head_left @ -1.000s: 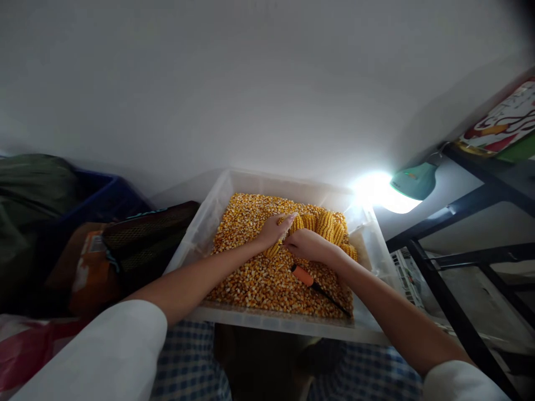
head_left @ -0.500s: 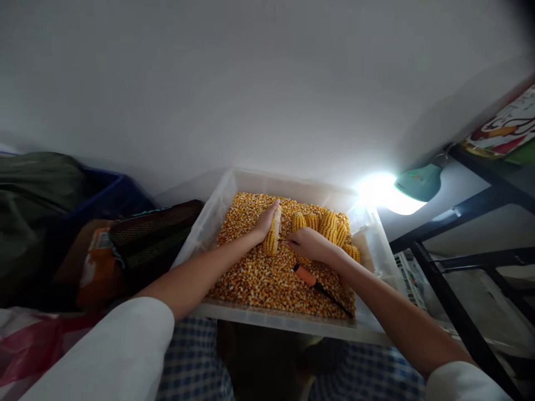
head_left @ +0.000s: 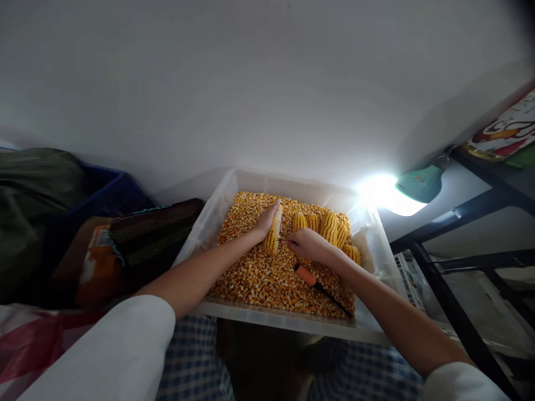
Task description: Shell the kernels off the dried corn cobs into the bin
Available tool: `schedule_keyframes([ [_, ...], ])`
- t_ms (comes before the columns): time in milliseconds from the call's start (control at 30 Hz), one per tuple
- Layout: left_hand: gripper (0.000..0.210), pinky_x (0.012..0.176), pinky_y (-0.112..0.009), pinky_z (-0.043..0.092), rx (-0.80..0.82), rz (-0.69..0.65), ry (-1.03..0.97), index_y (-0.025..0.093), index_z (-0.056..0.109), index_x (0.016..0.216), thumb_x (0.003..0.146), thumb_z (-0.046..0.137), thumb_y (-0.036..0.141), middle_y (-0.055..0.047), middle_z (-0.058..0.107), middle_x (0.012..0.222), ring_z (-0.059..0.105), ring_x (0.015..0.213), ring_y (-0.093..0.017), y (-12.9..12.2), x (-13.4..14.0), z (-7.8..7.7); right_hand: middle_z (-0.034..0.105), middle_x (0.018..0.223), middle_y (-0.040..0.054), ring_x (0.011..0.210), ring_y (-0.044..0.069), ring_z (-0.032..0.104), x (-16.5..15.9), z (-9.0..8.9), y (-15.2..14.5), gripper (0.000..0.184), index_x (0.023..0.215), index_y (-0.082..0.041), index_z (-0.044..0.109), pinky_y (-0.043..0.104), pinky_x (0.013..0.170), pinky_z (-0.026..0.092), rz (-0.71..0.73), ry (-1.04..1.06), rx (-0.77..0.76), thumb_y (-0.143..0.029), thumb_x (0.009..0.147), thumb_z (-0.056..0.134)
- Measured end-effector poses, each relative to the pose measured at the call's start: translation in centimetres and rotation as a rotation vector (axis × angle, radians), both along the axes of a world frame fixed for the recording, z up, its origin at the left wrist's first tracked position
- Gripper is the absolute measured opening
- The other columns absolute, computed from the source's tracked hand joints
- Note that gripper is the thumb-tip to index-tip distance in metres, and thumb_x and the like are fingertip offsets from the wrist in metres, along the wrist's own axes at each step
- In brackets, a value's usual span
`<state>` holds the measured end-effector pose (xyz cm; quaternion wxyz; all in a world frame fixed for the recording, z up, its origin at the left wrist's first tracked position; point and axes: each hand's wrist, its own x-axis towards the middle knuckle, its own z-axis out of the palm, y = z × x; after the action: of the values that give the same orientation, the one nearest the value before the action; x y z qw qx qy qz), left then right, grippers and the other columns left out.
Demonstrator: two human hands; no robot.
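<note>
My left hand [head_left: 265,221] is wrapped round a corn cob [head_left: 272,240], held upright over loose kernels. Part of this cob is stripped pale, while yellow kernels remain on its lower left. Just to the right, my right hand [head_left: 304,241] is closed, with a thin dark piece reaching from its fingers to the cob's side; what it belongs to is hidden in the hand. Several full yellow cobs [head_left: 329,227] lie behind and right of that hand. Below it, an orange-handled tool with a dark shaft [head_left: 306,275] rests on the loose corn kernels [head_left: 259,284].
A translucent plastic bin [head_left: 288,322] holds the corn, above my knees. At its right a lit green lamp [head_left: 419,185] hangs from a dark metal rack [head_left: 443,301]. To the left are a black mesh bag [head_left: 154,239], an orange box [head_left: 95,273] and a blue crate [head_left: 121,192].
Both hands stay almost in place at the cob. The view has shifted very slightly; nothing has been let go or picked up.
</note>
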<state>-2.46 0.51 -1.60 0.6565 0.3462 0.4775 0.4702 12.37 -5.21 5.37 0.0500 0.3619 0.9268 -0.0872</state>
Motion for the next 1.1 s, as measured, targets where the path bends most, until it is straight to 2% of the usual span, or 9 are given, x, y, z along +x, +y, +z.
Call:
schedule_keyframes([
  [267, 0.049, 0.038, -0.024, 0.036, -0.004, 0.004, -0.006, 0.016, 0.05, 0.063, 0.063, 0.046, 0.065, 0.001, 0.051, 0.048, 0.046, 0.034, -0.009, -0.1, 0.1, 0.3, 0.064, 0.076, 0.0061, 0.067, 0.012, 0.054, -0.1, -0.2, -0.1, 0.036, 0.079, -0.015, 0.062, 0.021, 0.061, 0.029, -0.013, -0.019, -0.018, -0.031, 0.086, 0.031],
  [533, 0.05, 0.038, -0.025, 0.036, -0.01, 0.0, 0.015, 0.016, 0.051, 0.065, 0.063, 0.045, 0.066, 0.001, 0.051, 0.049, 0.047, 0.035, -0.01, 0.3, -0.1, -0.5, 0.064, 0.076, 0.0064, 0.065, 0.012, 0.054, -0.1, 0.3, -0.1, 0.036, 0.08, -0.015, 0.061, 0.022, 0.058, 0.029, -0.026, -0.046, 0.007, -0.029, 0.086, 0.029],
  [1100, 0.052, 0.039, -0.024, 0.036, 0.018, 0.003, 0.114, 0.017, 0.05, 0.058, 0.066, 0.038, 0.068, -0.001, 0.049, 0.042, 0.046, 0.035, -0.01, -0.2, 0.1, 0.0, 0.064, 0.075, 0.0084, 0.064, 0.014, 0.056, -1.4, -2.0, -1.3, 0.036, 0.082, -0.015, 0.06, 0.022, 0.058, 0.031, -0.168, -0.073, 0.069, -0.027, 0.087, 0.027],
])
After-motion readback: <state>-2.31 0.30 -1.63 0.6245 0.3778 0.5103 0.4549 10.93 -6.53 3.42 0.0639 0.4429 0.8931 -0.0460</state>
